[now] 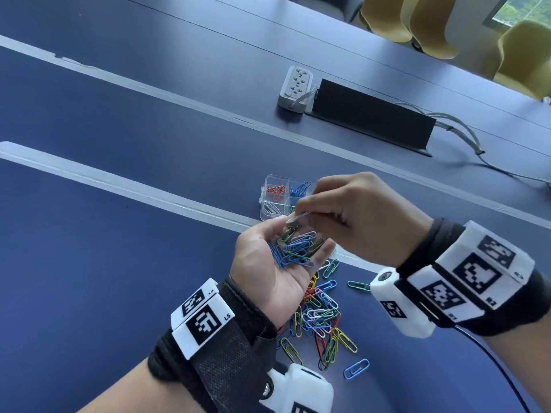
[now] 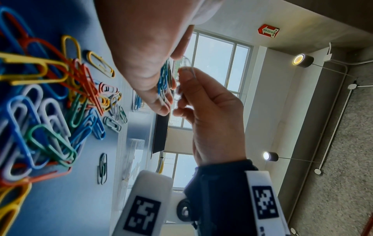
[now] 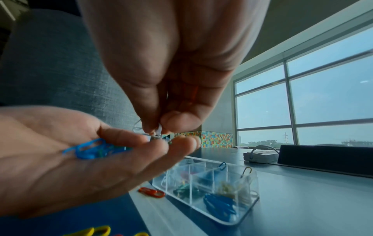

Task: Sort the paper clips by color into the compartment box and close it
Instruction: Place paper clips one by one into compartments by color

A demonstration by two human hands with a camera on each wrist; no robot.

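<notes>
My left hand (image 1: pixel 298 232) is palm up above the table, carrying a small heap of blue, green and white paper clips (image 1: pixel 295 250). My right hand (image 1: pixel 296 216) reaches over its fingers and pinches a white clip (image 3: pixel 159 129) between thumb and forefinger. The clear compartment box (image 1: pixel 264 189) stands open just beyond the hands, with red, blue, white and green clips in separate cells; its wall (image 3: pixel 251 180) shows close in the right wrist view. A loose mixed pile of clips (image 1: pixel 322 317) lies on the blue table under my left wrist.
A red clip (image 3: pixel 151 192) lies beside the box. Farther back are a white power strip (image 1: pixel 295 87), a raised black cable flap (image 1: pixel 369 117) and grey cables (image 1: pixel 465 129). Yellow chairs (image 1: pixel 432 25) stand beyond the table's far edge.
</notes>
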